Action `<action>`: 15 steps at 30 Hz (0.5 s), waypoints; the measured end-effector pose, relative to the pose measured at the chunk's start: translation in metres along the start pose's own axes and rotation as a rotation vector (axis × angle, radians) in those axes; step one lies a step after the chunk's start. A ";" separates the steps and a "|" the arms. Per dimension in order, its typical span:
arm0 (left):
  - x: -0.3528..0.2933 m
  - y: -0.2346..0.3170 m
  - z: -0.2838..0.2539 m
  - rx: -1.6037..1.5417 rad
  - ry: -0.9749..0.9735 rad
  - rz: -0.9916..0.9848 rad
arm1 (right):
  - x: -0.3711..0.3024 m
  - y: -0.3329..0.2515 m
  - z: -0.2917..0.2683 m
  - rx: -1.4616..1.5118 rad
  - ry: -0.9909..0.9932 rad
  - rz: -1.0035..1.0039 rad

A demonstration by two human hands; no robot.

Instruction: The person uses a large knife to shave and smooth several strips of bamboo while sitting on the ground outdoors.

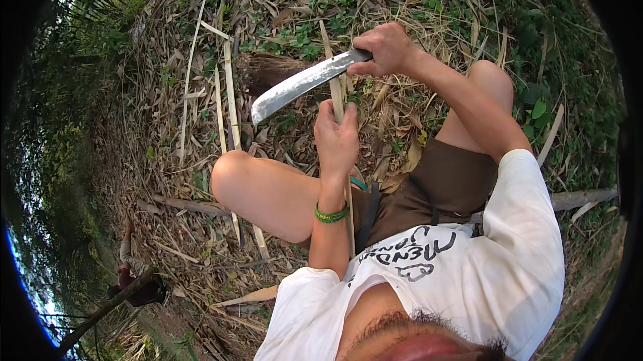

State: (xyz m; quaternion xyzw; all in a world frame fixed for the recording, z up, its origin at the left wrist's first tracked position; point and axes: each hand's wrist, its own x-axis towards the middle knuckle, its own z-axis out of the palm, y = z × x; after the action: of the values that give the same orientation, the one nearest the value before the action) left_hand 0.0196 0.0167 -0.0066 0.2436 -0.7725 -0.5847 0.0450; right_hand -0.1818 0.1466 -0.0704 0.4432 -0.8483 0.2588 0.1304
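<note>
My right hand is closed round the dark handle of a machete. Its broad, worn blade points to the left and crosses a long pale bamboo strip, apparently against it. Closer to me, my left hand grips that strip just below the blade, thumb along its side. The strip runs from the leaf litter ahead, past my left wrist with its green bands, back toward my lap. Part of it is hidden behind the hand and forearm.
A short brown log lies behind the blade. Several pale strips rest on the leafy ground left of my bent knee. A thin pole extends at the right. Far left, another person is near a slanting trunk.
</note>
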 end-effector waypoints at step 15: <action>0.002 -0.005 -0.029 -0.702 -0.330 -0.244 | -0.008 -0.067 -0.035 0.323 -0.138 0.164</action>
State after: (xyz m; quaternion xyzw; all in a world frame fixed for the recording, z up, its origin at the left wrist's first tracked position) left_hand 0.0297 -0.0107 -0.0028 0.2061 -0.4884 -0.8452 -0.0687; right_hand -0.1227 0.1394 -0.0234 0.4045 -0.8359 0.3702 -0.0226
